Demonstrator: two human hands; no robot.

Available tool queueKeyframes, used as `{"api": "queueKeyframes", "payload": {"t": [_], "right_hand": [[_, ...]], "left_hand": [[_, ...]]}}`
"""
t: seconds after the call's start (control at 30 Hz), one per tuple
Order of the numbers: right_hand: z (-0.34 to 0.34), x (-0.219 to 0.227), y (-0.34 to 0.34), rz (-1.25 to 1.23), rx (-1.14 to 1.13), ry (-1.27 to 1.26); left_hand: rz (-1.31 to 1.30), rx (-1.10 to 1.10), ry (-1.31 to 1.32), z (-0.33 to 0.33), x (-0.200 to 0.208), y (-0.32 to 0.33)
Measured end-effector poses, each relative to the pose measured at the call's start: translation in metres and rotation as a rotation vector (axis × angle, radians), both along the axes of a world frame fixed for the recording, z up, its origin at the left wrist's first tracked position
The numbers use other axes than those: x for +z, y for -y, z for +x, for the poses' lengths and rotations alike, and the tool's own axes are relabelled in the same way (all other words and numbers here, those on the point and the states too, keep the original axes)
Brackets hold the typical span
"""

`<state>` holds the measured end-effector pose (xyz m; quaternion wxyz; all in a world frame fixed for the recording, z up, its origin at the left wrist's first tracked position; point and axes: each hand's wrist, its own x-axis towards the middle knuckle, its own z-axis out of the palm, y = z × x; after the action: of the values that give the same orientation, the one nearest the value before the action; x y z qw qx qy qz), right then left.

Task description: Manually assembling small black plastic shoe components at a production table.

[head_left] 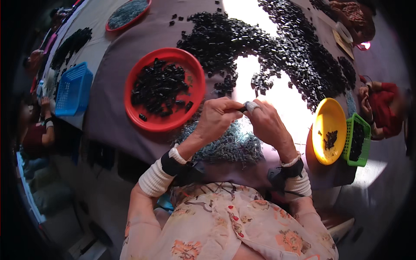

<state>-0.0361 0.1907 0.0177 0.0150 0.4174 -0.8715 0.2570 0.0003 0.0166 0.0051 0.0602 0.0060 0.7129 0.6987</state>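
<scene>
My left hand (218, 115) pinches a small black plastic piece (242, 109) between thumb and fingertips. My right hand (271, 125) meets it with closed fingers, one of them wrapped in a white finger cover (251, 106), and grips the piece's other end. Just what lies between the fingertips is mostly hidden. Below both hands spreads a heap of small silvery metal parts (229, 145), possibly springs or screws. To the left is a red round tray (198, 71) with black plastic pieces (156, 89) in it. Beyond the hands lies a large heap of similar black pieces (299, 56).
At the right stand a yellow bowl (331, 115) with a few black pieces and a green basket (364, 149). A blue basket (73, 89) is at the left, a red tray of metal parts (128, 14) farther back. Other people sit at both sides; strong sunlight falls across the table.
</scene>
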Motion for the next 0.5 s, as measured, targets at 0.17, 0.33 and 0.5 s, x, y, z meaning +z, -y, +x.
{"api": "queueKeyframes", "payload": {"t": [0.17, 0.33, 0.5], "right_hand": [[0.000, 0.012, 0.004, 0.003, -0.057, -0.027], [-0.002, 0.004, 0.011, 0.045, -0.136, -0.324], [-0.004, -0.003, 0.006, -0.041, -0.140, -0.261]], "left_hand": [[0.329, 0.034, 0.164, -0.004, -0.006, -0.001], [0.405, 0.017, 0.240, -0.004, -0.009, -0.001], [0.482, -0.007, 0.332, -0.001, -0.003, -0.002]]}}
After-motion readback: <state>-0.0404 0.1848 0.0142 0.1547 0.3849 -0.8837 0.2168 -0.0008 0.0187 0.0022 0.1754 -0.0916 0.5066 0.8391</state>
